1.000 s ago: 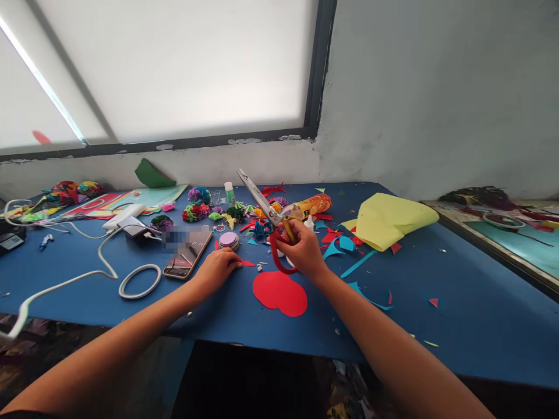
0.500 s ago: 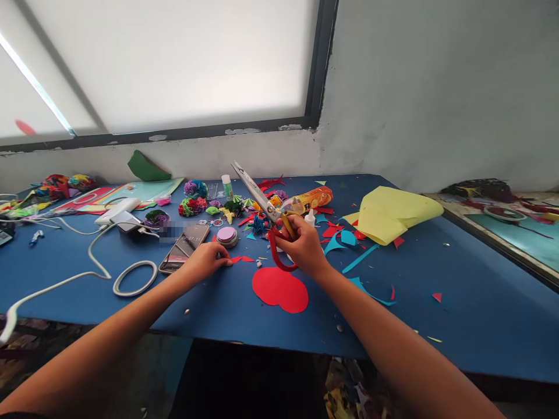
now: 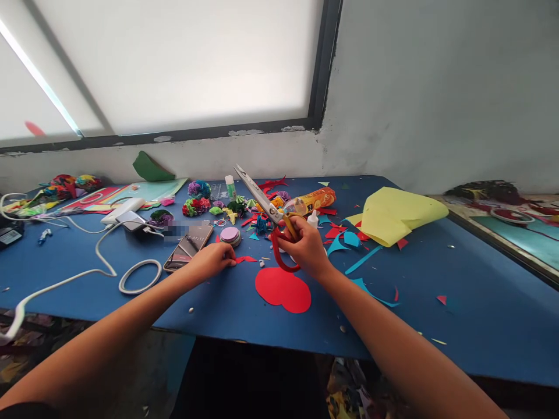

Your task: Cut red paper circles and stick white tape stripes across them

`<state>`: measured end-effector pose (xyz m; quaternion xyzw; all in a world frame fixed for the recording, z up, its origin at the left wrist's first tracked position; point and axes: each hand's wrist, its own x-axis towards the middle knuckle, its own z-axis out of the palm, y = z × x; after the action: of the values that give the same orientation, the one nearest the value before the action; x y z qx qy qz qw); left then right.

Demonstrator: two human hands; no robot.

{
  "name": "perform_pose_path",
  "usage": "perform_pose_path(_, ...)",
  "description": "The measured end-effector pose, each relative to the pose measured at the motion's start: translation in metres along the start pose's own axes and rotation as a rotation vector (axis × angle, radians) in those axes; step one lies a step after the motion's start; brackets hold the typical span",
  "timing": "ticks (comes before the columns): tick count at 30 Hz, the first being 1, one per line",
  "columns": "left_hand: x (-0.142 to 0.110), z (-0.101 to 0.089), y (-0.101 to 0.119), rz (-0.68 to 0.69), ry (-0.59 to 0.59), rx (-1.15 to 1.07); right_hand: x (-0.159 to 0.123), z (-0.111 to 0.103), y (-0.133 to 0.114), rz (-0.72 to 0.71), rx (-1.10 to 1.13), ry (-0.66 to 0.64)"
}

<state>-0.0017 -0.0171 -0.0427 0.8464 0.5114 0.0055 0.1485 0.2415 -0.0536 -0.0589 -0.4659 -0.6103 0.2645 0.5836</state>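
Observation:
My right hand (image 3: 305, 247) grips the red handles of a pair of scissors (image 3: 262, 201), whose closed blades point up and to the left. My left hand (image 3: 213, 259) rests on the blue table (image 3: 458, 302) with its fingers curled, the fingertips pinching at a small red paper scrap (image 3: 245, 259). A red paper cut-out with rounded lobes (image 3: 283, 289) lies flat just in front of my right hand. A stack of purple paper discs (image 3: 230, 235) sits just beyond my left hand.
A phone (image 3: 188, 247) and a white cable loop (image 3: 140, 276) lie left of my left hand. Paper flowers (image 3: 195, 205), a glue stick (image 3: 229, 187), an orange bottle (image 3: 312, 201) and coloured scraps crowd the back. Folded yellow paper (image 3: 393, 215) lies to the right.
Both hands have stayed nearly in place. My left fingertips shifted slightly along the red scrap. The view moved a little.

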Motion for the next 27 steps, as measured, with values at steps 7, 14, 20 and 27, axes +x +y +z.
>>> perform_pose_path(7,0.007,-0.008,0.002,-0.001,-0.156,0.078,0.0,0.0,0.0,-0.002,-0.01,-0.005)
perform_pose_path(14,0.009,-0.013,0.012,0.128,-0.16,0.021,0.001,-0.001,0.001,-0.013,-0.019,0.005)
perform_pose_path(20,0.022,-0.012,0.025,0.26,-0.147,-0.004,0.002,-0.001,0.001,-0.017,-0.027,0.012)
perform_pose_path(27,0.036,-0.009,0.02,0.273,-0.255,0.027,0.001,-0.001,0.003,-0.019,-0.02,-0.004)
